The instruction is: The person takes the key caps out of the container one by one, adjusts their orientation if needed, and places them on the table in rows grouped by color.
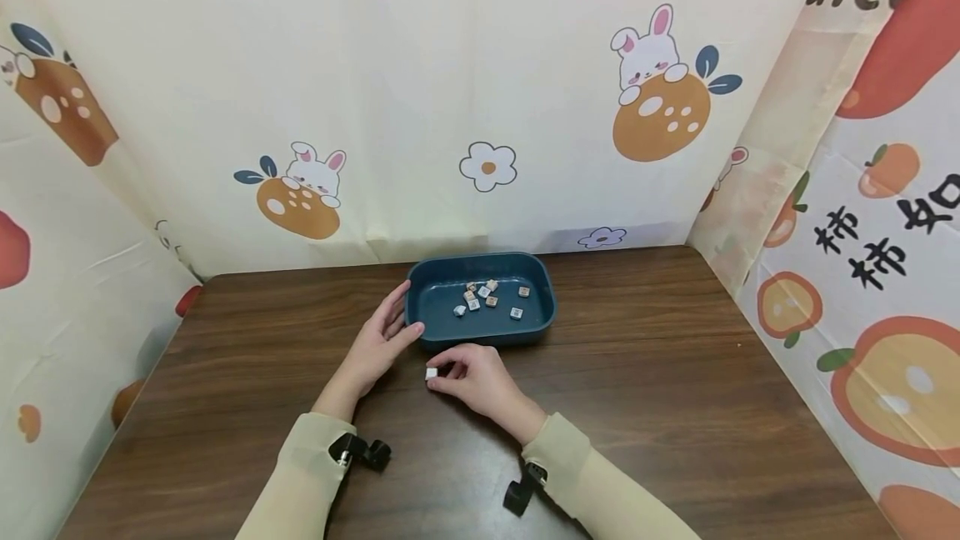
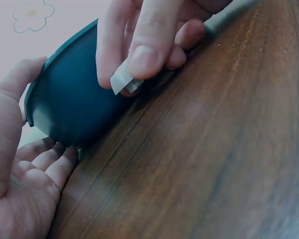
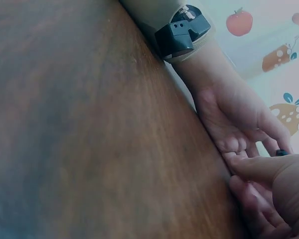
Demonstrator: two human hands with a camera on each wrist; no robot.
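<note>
A dark blue rectangular tray (image 1: 525, 335) stands at the back of the table with several small white and tan cubes (image 1: 484, 292) in it. My left hand (image 1: 378, 348) holds the tray's left end; in the left wrist view the thumb is at the rim and the other fingers lie low against the wall. In front of the tray's near left corner, my right hand (image 1: 480, 377) pinches a small white cube (image 1: 431, 373) between thumb and fingertips. The right wrist view shows both hands, but the cube is hidden there.
The brown wooden table (image 1: 660, 407) extends to both sides and toward me. Printed cloth (image 1: 420, 107) hangs behind it and along both sides. A small black device (image 1: 360, 450) is strapped to each wrist.
</note>
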